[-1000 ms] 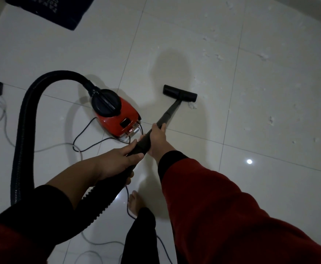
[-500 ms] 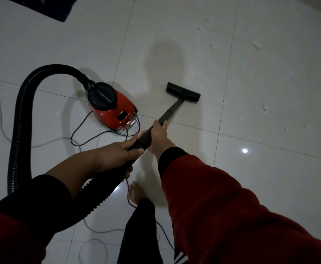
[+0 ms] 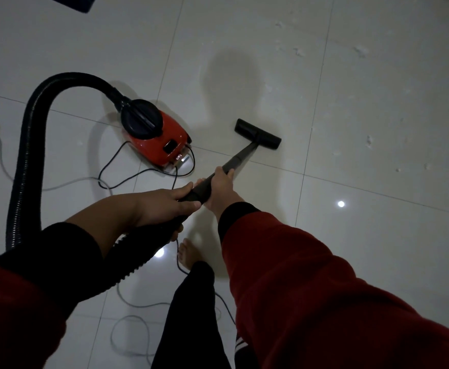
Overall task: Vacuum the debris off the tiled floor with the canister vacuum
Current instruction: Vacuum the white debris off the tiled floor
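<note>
**Q:** Red and black plastic make up which appliance?

**A:** The canister vacuum (image 3: 155, 139), standing on the tiled floor (image 3: 377, 235) left of centre. A ribbed black hose (image 3: 23, 166) rises from its black top, arches to the left and comes down toward the person's left forearm.

**Q:** How is the tool held?

**A:** Both hands grip the black wand (image 3: 238, 159). The left hand (image 3: 162, 206) has its fingers curled round the thick handle end, where the hose joins. The right hand (image 3: 219, 189) is wrapped round the wand just ahead of the left, nearer the floor.

**Q:** Where does the wand end?

**A:** At the flat black floor nozzle (image 3: 258, 134), which lies on a tile to the right of the canister, just beyond a grout line.

**Q:** Where is the debris?

**A:** Small pale debris flecks (image 3: 361, 50) are scattered over the tiles at upper right, well apart from the nozzle; a few more lie at mid right.

**Q:** What else is shown?

**A:** A thin black power cord (image 3: 106, 166) loops beside the canister. A grey cable (image 3: 127, 334) coils near the bare foot (image 3: 188, 254). Both arms wear red sleeves (image 3: 311, 288) with black cuffs. A dark mat (image 3: 82, 2) shows at the top edge.
</note>
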`<action>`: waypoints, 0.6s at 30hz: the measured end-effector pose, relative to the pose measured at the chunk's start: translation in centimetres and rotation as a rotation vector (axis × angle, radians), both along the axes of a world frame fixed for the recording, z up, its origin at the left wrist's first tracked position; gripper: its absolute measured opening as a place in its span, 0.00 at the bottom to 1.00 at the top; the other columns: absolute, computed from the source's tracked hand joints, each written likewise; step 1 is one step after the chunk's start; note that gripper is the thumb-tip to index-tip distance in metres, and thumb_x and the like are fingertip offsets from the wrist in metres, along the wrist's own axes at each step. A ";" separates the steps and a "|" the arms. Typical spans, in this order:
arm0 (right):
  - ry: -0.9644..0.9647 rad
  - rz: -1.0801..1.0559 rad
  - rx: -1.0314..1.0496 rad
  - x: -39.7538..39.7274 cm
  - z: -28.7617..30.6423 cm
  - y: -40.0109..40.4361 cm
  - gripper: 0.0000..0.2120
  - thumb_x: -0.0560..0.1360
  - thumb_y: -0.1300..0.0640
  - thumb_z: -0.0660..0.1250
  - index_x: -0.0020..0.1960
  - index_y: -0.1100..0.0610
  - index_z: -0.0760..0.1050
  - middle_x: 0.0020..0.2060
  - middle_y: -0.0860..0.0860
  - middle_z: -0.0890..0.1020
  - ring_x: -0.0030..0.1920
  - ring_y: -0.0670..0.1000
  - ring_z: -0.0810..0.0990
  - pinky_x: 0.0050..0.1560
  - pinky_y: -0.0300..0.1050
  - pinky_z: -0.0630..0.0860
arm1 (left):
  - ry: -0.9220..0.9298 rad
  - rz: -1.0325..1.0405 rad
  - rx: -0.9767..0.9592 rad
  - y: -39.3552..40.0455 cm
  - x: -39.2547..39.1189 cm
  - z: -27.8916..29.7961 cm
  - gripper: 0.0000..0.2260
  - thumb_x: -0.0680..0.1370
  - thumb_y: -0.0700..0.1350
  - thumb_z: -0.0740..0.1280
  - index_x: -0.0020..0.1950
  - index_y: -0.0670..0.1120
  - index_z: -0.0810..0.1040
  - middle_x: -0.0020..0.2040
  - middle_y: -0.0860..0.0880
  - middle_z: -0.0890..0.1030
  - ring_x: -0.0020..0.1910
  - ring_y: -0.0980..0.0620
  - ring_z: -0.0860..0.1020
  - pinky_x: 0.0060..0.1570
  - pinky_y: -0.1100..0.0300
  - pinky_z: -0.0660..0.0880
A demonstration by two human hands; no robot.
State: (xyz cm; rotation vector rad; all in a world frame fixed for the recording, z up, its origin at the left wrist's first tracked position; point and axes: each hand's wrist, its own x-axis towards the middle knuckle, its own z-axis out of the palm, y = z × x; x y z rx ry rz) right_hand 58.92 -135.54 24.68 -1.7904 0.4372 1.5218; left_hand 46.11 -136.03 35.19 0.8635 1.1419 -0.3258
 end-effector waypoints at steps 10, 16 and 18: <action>-0.029 0.096 -0.031 6.0 -2.1 2.5 0.27 0.83 0.52 0.55 0.76 0.35 0.48 0.40 0.56 0.74 0.35 0.51 0.74 0.32 0.45 0.74 | -0.051 0.038 -0.053 1.1 5.4 -2.7 0.30 0.80 0.51 0.60 0.76 0.64 0.45 0.42 0.42 0.74 0.33 0.51 0.75 0.30 0.60 0.77; -0.002 0.148 -0.014 10.0 -3.8 6.5 0.27 0.83 0.52 0.55 0.75 0.33 0.49 0.41 0.57 0.74 0.34 0.52 0.74 0.33 0.46 0.74 | -0.059 0.077 -0.058 4.0 9.5 -4.5 0.29 0.81 0.50 0.59 0.75 0.65 0.45 0.43 0.42 0.73 0.31 0.52 0.75 0.29 0.61 0.78; 0.005 0.181 -0.007 11.5 -4.1 8.4 0.27 0.83 0.52 0.54 0.75 0.33 0.48 0.42 0.56 0.73 0.34 0.52 0.74 0.33 0.45 0.74 | -0.048 0.113 -0.066 5.4 11.1 -5.0 0.29 0.81 0.50 0.59 0.75 0.66 0.45 0.43 0.42 0.73 0.30 0.52 0.75 0.28 0.60 0.77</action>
